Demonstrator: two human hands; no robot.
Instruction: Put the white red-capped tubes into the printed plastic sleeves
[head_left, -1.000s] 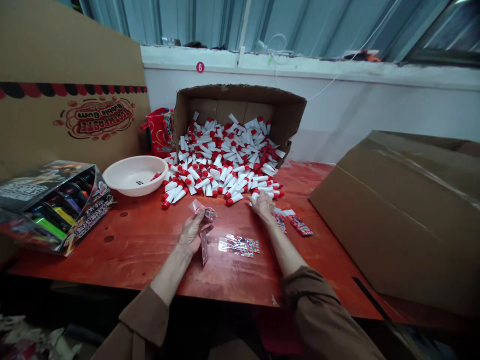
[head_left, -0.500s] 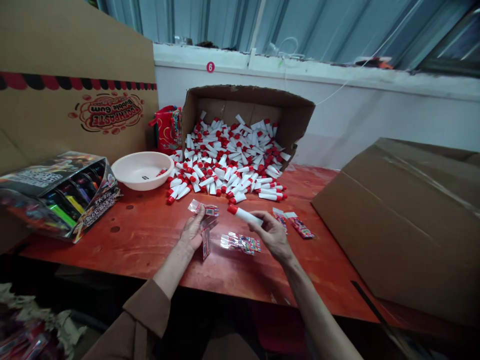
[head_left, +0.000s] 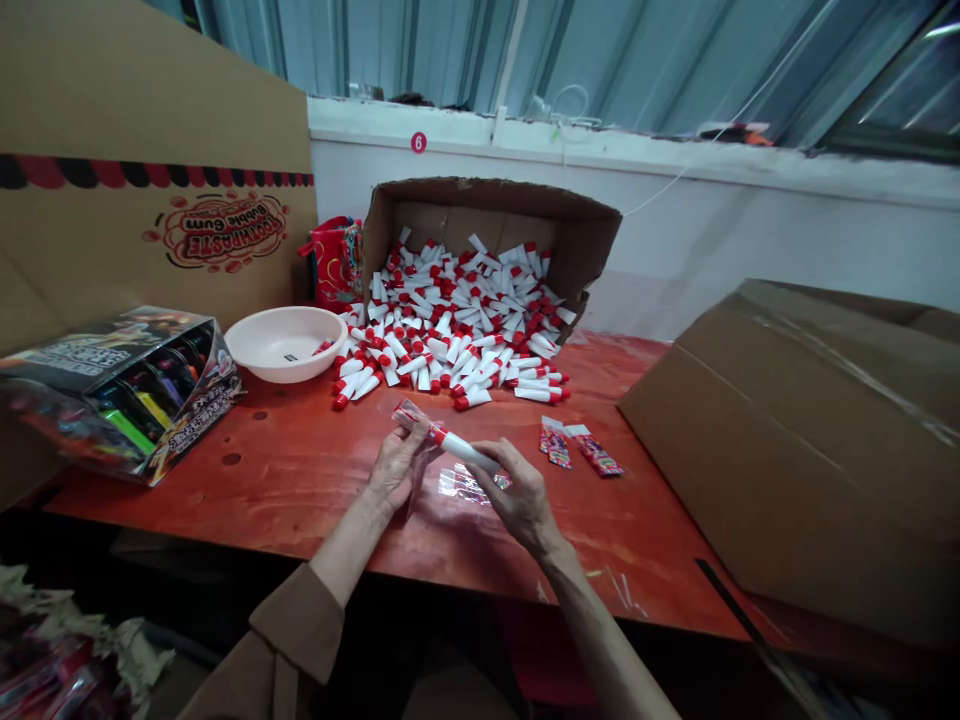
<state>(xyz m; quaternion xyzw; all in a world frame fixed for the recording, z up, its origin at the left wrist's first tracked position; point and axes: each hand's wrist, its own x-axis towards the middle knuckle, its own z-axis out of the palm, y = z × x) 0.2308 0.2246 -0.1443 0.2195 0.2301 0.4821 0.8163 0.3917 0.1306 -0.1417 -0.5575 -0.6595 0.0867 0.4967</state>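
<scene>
My left hand [head_left: 397,462] is closed on a clear printed plastic sleeve [head_left: 406,411]. In my right hand [head_left: 521,495] is a white tube [head_left: 466,451], gripped by its flat end. The tube's red cap end reaches into the sleeve or lies right against it; how far it is inside is hard to see. Below the tube, partly covered by my right fingers, several printed sleeves [head_left: 459,484] lie on the red table. A few more printed sleeves [head_left: 596,452] rest to the right of my right hand.
A tipped cardboard box [head_left: 592,240] spills many red-capped white tubes [head_left: 457,340] onto the red table [head_left: 300,500]. To the left stand a pale bowl [head_left: 285,345] and a display box of colourful packs [head_left: 142,400]. A large carton [head_left: 810,450] occupies the right side.
My right hand has moved the tube left and down, bringing its cap end to the sleeve in my left hand. The sleeve's end now sits around or against the tube.
</scene>
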